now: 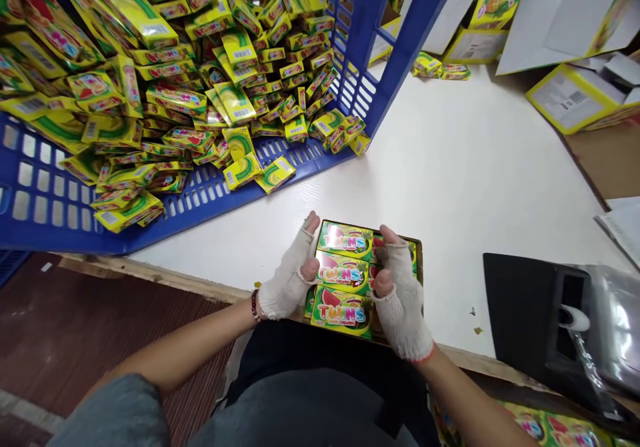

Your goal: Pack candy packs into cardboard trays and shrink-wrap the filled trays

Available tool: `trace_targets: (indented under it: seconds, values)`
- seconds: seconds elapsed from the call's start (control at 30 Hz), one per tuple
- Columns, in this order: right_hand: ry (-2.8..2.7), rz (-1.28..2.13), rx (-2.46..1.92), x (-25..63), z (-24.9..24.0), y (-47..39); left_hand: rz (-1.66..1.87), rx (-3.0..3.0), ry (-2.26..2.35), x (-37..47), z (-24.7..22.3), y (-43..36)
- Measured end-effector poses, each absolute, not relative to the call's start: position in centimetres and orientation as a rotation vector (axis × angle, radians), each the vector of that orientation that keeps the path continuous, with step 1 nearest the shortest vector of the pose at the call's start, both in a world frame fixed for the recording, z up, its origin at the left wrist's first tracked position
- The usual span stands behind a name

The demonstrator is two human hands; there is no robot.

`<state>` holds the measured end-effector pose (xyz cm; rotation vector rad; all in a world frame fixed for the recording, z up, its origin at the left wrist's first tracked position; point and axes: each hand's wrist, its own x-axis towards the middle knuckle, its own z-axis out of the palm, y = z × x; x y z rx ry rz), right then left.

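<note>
In the head view, a row of yellow-green TWINS candy boxes (pixel 342 310) with watermelon pictures lies face up at an open display carton (pixel 420 260), near the table's front edge. More candy boxes show beneath and to the right of this row. My left hand (pixel 287 280), in a white fingerless glove, presses on the row's left side, fingers extended and thumb at the middle box. My right hand (pixel 404 297), gloved likewise, is over the carton's right part, its thumb and fingers against the row's right side. The row sits between both hands.
A blue plastic basket (pixel 200 217) on its side, full of loose candy boxes, fills the upper left. Printed cartons (pixel 565 97) stand at the upper right, near a few loose packs (pixel 440 67). A black folder-like item (pixel 515 300) and clear plastic (pixel 613 320) lie at right.
</note>
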<state>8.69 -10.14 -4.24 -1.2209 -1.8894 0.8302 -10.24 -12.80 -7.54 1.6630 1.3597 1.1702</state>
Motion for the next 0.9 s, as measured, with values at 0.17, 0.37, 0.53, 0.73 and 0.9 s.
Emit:
trace_targets:
  seconds: [0.17, 0.37, 0.53, 0.73, 0.9]
  values:
    - [-2.03, 0.583, -1.186, 6.3, -5.0, -11.4, 1.128, 1.666, 1.335, -9.3, -7.4, -13.2]
    - [-2.364, 0.26, -1.39, 4.4, -4.7, -11.2, 1.026, 1.953, 2.084, -19.6, -6.9, -4.2]
    - [-2.426, 0.338, -1.396, 5.0, -4.0, -10.9, 0.993, 1.808, 2.265, -27.5, -5.8, -0.6]
    - [-2.061, 0.682, -1.172, 7.2, -2.1, -8.8, 1.153, 1.754, 2.003, -20.6, -3.6, -4.2]
    - [-1.731, 1.101, -1.173, 8.1, 0.7, -7.5, 0.9, 1.972, 1.196, -10.1, -0.5, -8.4]
